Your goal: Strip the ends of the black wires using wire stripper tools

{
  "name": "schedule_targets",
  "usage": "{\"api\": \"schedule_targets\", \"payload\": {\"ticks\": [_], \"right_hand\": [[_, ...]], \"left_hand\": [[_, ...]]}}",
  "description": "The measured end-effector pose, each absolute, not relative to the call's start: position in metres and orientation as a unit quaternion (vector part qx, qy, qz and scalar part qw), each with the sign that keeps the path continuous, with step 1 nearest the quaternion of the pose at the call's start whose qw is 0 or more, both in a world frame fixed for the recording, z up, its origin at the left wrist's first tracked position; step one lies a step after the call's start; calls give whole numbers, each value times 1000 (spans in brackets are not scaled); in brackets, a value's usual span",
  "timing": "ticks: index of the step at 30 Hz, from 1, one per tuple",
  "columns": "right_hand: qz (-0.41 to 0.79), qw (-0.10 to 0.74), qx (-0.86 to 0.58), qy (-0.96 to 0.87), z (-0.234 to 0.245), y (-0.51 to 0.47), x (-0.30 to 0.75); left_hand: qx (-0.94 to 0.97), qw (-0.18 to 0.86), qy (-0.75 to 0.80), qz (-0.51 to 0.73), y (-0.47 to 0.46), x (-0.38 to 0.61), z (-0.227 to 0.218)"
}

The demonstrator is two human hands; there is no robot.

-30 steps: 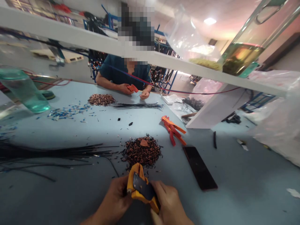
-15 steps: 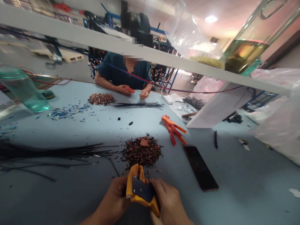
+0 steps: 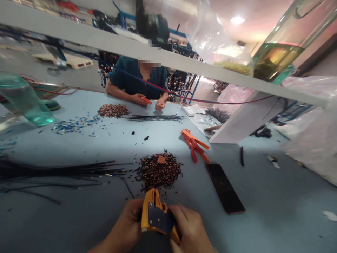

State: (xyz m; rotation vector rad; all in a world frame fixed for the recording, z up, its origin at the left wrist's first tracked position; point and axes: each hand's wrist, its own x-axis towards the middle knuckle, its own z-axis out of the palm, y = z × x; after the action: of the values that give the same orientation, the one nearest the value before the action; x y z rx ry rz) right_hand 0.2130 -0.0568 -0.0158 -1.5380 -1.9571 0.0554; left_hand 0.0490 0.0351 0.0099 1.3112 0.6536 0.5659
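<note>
A yellow and dark blue wire stripper [image 3: 156, 217] is gripped at the bottom middle by my right hand [image 3: 191, 232], whose fingers wrap its handles. My left hand [image 3: 129, 228] is closed against the tool's left side near the jaws; what it pinches is hidden. Just beyond the tool lies a heap of stripped wire bits [image 3: 160, 170] on the light blue table [image 3: 105, 144]. A bundle of long black wires [image 3: 60, 171] stretches from the left edge toward the heap.
An orange stripper [image 3: 195, 144] and a dark phone [image 3: 224, 188] lie right of the heap. Across the table a person in a teal shirt [image 3: 138, 82] holds a red tool beside another heap [image 3: 113, 111] and black wires [image 3: 155, 118]. A green bottle [image 3: 25, 100] stands far left, plastic bags [image 3: 310, 133] right.
The yellow stripper and both my hands have dropped slightly toward the bottom edge, and the tool has turned a little more upright. The person opposite shifted their hands slightly.
</note>
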Motion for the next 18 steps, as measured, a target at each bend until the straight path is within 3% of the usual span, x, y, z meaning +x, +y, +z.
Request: {"api": "schedule_targets", "payload": {"ticks": [9, 18], "right_hand": [[145, 330, -621, -696, -27, -61, 213], [441, 353, -653, -505, 10, -54, 206]], "left_hand": [[651, 650, 273, 281, 36, 49, -4], [730, 516, 317, 318, 32, 48, -2]]}}
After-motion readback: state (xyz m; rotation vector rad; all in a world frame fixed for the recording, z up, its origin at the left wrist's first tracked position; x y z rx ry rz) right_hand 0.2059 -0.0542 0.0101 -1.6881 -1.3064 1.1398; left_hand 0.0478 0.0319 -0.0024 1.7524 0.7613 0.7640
